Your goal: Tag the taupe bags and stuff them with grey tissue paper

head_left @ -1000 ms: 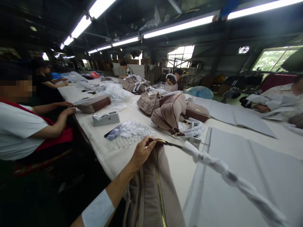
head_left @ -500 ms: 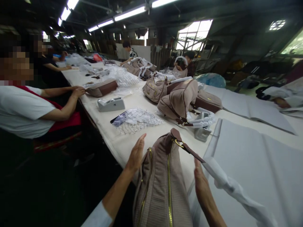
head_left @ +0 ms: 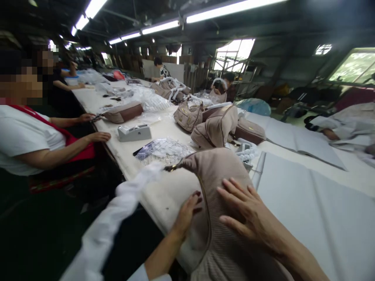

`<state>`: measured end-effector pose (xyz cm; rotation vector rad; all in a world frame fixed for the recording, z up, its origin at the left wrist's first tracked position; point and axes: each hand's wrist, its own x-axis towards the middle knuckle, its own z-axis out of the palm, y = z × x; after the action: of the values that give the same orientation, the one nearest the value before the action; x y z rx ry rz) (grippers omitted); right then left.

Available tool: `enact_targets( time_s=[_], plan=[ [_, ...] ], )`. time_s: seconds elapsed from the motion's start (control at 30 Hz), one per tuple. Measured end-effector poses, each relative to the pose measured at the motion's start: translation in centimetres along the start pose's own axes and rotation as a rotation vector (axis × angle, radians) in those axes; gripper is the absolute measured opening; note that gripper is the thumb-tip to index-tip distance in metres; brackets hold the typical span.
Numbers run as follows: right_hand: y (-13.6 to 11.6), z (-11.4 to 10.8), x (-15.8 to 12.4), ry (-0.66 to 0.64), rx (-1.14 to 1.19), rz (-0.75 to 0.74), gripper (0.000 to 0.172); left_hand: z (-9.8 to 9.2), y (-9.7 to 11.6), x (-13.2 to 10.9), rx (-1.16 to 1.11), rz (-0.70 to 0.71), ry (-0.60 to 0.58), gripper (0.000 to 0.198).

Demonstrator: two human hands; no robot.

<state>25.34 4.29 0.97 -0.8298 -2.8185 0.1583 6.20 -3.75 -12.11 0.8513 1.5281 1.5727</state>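
A beige ribbed handbag [head_left: 218, 171] lies on its side on the white table [head_left: 164, 195] in front of me. My right hand [head_left: 244, 210] rests flat on top of it with the fingers spread. My left hand [head_left: 187, 214] presses against the bag's left edge by the zip, fingers stretched out. The bag's strap, wrapped in white paper [head_left: 117, 210], hangs off the table's near edge to the left.
Large white paper sheets [head_left: 307, 207] cover the table to the right. Further back lie more handbags [head_left: 215, 127], a tape dispenser [head_left: 134, 132] and crumpled plastic wrap [head_left: 164, 150]. A seated person in white and red [head_left: 32, 136] works at the left edge; others sit further along.
The bag has been turned over onto its side, and its wrapped strap swung from the right to the left. Both my hands now lie flat on the bag.
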Motion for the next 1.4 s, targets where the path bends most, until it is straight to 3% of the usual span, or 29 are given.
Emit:
enact_targets(
  time_s=[0.07,0.13,0.2,0.23,0.33,0.43,0.5,0.6,0.7,0.8,0.9,0.97,1.03,1.17,1.27,1.33,1.4],
  plan=[
    [1.2,-0.5,-0.1,0.051,-0.121,0.017,0.048,-4.4,-0.7,0.8,0.048,0.022,0.197,0.042],
    [1.7,0.0,-0.3,0.249,-0.228,0.146,0.050,-8.9,-0.5,1.8,0.099,0.060,0.379,0.044],
    [1.0,0.3,-0.4,0.405,-0.315,0.216,0.055,-11.8,0.6,2.8,0.182,0.130,0.469,0.040],
    [0.4,0.3,-0.3,0.436,-0.341,0.208,0.058,-12.4,1.5,3.3,0.227,0.174,0.472,0.037],
    [-2.2,-0.6,0.5,0.475,-0.371,0.141,0.065,-10.6,4.4,4.9,0.368,0.342,0.334,0.027],
    [-3.7,-0.3,1.6,0.483,-0.364,0.071,0.071,-5.8,6.2,7.5,0.645,0.598,0.063,0.036],
    [-3.1,1.6,2.1,0.418,-0.342,0.048,0.075,-2.6,6.2,10.0,0.852,0.687,-0.087,0.047],
    [-0.2,5.8,2.0,0.142,-0.255,0.074,0.071,0.5,4.4,13.8,0.974,0.641,-0.242,0.059],
    [2.8,8.7,1.0,-0.064,-0.191,0.149,0.066,1.5,2.0,16.3,0.948,0.576,-0.318,0.061],
    [3.7,9.5,0.1,-0.059,-0.185,0.193,0.066,1.4,1.0,17.3,0.872,0.476,-0.272,0.062],
    [3.8,9.8,-0.4,-0.033,-0.148,0.196,0.065,0.9,1.6,17.4,0.759,0.366,-0.226,0.060],
    [4.0,10.2,-0.8,-0.008,-0.109,0.181,0.064,0.0,2.3,16.4,0.656,0.303,-0.196,0.057],
    [4.3,10.4,-1.3,0.026,-0.076,0.171,0.063,-1.8,2.7,13.8,0.532,0.232,-0.143,0.052],
    [4.5,8.8,-0.6,0.085,-0.165,0.281,0.048,-7.2,1.1,3.4,0.263,0.003,0.003,0.059],
    [4.6,6.1,3.3,0.109,-0.252,0.306,0.040,-9.6,-1.8,-5.6,0.137,-0.129,0.145,0.048],
    [5.0,4.6,7.7,0.093,-0.209,0.253,0.041,-9.3,-3.9,-10.1,-0.086,-0.258,0.266,0.042],
    [5.4,4.1,12.6,0.032,-0.118,0.198,0.043,-8.0,-5.6,-12.6,-0.336,-0.329,0.299,0.057]
  ],
)
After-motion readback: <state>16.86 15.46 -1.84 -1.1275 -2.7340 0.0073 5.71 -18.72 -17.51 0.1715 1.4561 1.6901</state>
